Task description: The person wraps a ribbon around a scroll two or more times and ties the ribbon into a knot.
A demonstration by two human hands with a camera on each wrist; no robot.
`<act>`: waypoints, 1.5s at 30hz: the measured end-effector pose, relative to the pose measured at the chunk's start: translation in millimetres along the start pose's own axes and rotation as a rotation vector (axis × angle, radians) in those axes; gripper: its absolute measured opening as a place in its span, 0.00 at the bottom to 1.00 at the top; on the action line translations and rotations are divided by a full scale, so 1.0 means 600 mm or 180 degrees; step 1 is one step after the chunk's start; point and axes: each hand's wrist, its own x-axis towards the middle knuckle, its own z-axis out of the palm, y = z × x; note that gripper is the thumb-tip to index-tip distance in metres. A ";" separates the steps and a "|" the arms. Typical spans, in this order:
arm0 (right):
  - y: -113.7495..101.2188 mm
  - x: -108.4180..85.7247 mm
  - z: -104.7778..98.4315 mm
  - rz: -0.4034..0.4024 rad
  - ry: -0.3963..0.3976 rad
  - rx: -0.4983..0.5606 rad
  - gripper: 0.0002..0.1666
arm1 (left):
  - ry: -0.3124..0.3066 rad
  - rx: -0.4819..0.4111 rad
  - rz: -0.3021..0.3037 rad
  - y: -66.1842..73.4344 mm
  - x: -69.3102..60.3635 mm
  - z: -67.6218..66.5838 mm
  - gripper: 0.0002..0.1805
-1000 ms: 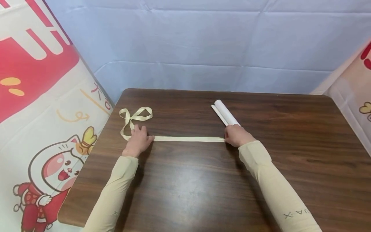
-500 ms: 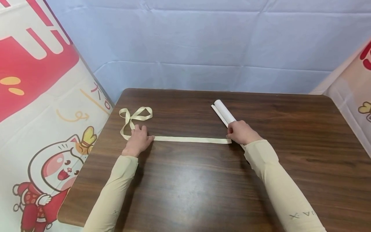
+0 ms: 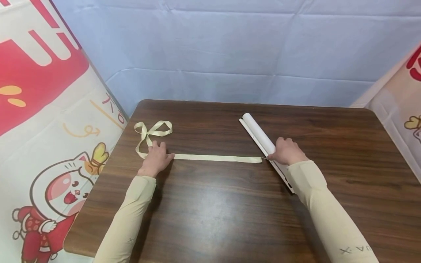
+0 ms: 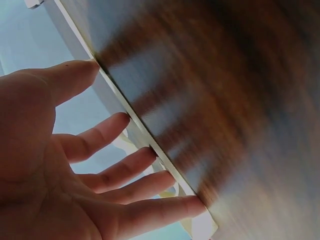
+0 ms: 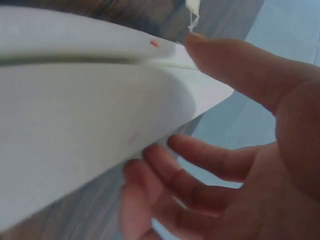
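Observation:
A cream ribbon [image 3: 217, 157] runs straight across the brown table, with loose loops at its left end. Fingertips of my left hand [image 3: 155, 160] rest on the ribbon beside the loops; its fingers are spread in the left wrist view. A white roll [image 3: 257, 130] lies slanted at the ribbon's right end, a narrow flat white strip [image 3: 285, 179] along its left side. My right hand [image 3: 287, 151] straddles the roll's lower part, thumb on the ribbon side, fingers loosely bent beyond it. A fine thread trails from the ribbon's end [image 5: 193, 7] toward the thumb.
The wooden table [image 3: 210, 219] has rounded back corners. Behind it hangs a pale blue cloth [image 3: 213, 44]. A printed cartoon sheet [image 3: 65, 120] stands along the left side, and another printed sheet [image 3: 401, 95] is at the right.
My right hand has let go of the ribbon's end and moved right across the roll, uncovering that end and more of the white strip. The left hand has stayed in place.

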 end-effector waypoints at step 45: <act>-0.028 -0.020 -0.025 -0.0098 0.0096 0.0283 0.25 | 0.0043 -0.0016 -0.0055 -0.003 0.001 0.005 0.29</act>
